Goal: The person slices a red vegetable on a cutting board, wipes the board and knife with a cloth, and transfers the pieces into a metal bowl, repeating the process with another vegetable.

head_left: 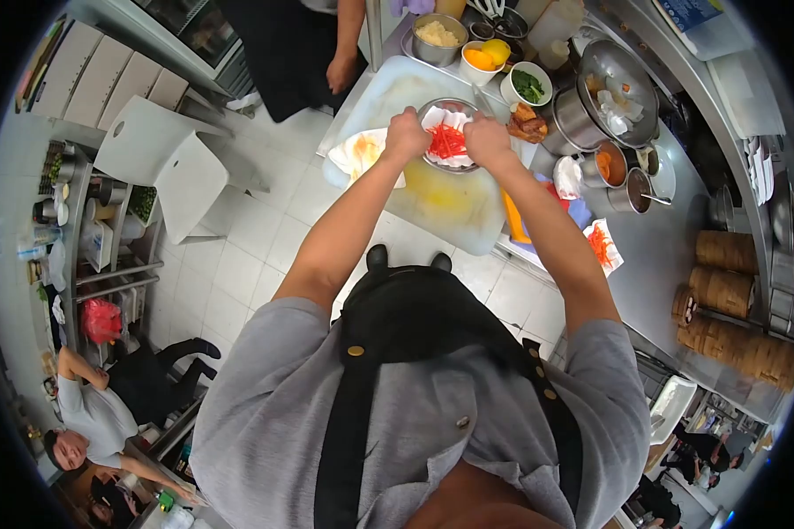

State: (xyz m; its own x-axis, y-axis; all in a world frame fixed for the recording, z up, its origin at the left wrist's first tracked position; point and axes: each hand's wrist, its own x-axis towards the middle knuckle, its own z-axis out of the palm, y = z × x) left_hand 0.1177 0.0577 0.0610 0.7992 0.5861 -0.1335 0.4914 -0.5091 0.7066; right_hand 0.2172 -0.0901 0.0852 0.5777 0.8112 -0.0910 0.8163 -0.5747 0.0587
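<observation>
A metal bowl sits on the cutting board, lined with white paper that carries bright red shreds. My left hand is closed at the bowl's left rim. At the right rim, my right hand is closed too. Whether the fingers also pinch the paper is hidden. Left of the bowl, beside my left hand, lies a white sheet with orange-yellow stains. Brown cooked pieces rest just beyond my right hand. Yellow liquid stains the board in front of the bowl.
Along the counter's back stand a pot of pale mash, a bowl of yellow-orange halves and a bowl of greens. Large steel pots are to the right. Another person stands at the board's far left. Bamboo steamers line the right.
</observation>
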